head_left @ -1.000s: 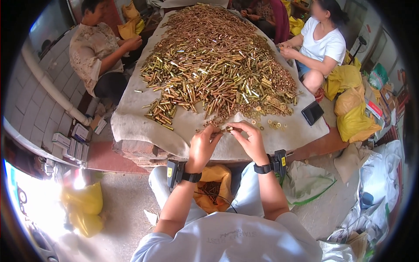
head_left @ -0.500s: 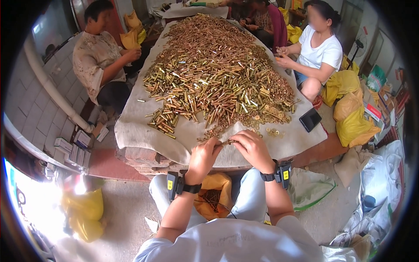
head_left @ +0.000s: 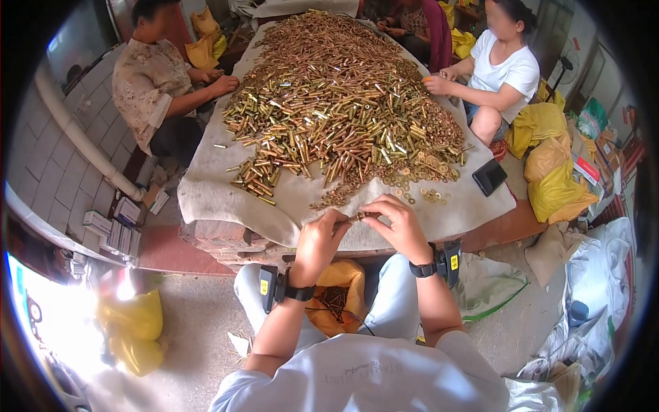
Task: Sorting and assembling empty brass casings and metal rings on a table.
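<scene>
For good handling of the small brass-coloured piece, it seems best to let the left hand act as a steady, level clamp while the right hand does any fine turning with thumb and forefinger, lightly enough that nothing skews or slips. Working low over the cloth-covered worktop should stop a dropped part from falling far. Both hands are nearly closed: the left pinches the piece's left end between thumb and forefinger, and the right has its fingertips drawn together on the other end; whether they hold one part or two is too small to tell. The piece bridges the narrow gap between the hands, above the worktop's near edge. Loose rings lie just beyond it, the heap of metal sleeves farther off.
</scene>
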A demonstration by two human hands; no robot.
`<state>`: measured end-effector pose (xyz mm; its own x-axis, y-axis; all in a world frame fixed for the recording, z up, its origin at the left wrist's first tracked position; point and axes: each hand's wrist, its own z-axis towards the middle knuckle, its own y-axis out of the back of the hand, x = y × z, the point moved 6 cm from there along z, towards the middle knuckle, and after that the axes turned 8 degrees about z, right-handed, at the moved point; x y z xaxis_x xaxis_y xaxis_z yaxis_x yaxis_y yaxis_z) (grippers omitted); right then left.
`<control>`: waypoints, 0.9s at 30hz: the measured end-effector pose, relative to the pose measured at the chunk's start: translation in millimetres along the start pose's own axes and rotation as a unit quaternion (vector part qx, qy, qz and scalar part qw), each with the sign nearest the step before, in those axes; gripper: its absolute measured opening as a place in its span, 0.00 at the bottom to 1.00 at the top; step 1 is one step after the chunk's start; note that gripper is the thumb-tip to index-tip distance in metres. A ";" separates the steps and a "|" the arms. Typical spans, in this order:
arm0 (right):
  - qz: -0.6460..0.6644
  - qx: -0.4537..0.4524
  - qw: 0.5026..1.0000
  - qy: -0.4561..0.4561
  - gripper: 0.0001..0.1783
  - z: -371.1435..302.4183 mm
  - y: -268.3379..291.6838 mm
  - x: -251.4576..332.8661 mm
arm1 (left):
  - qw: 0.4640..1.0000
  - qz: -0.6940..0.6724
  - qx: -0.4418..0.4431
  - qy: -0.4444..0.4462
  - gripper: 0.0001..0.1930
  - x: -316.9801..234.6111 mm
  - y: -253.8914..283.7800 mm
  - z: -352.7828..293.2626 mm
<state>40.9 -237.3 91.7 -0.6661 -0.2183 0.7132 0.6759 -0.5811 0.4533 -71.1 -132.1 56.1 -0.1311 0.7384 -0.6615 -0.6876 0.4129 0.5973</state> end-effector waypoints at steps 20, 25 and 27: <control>0.281 -0.088 0.955 -0.043 0.13 -12.7 -18.5 -3.4 | 0.948 -0.286 0.053 0.128 0.06 4.7 -11.5 -11.1; 0.274 -0.077 0.958 -0.019 0.11 -10.8 -16.8 -1.4 | 0.944 -0.297 0.050 0.135 0.05 3.2 -9.3 -11.4; 0.273 -0.078 0.959 -0.020 0.10 -10.6 -16.3 -0.5 | 0.947 -0.288 0.054 0.133 0.05 2.6 -8.4 -11.6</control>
<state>26.9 -236.0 78.3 -0.2120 -0.4949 0.8427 0.8628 -0.4998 -0.0764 -74.0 -139.8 44.1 0.0577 0.2194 -0.9739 -0.6240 0.7694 0.1363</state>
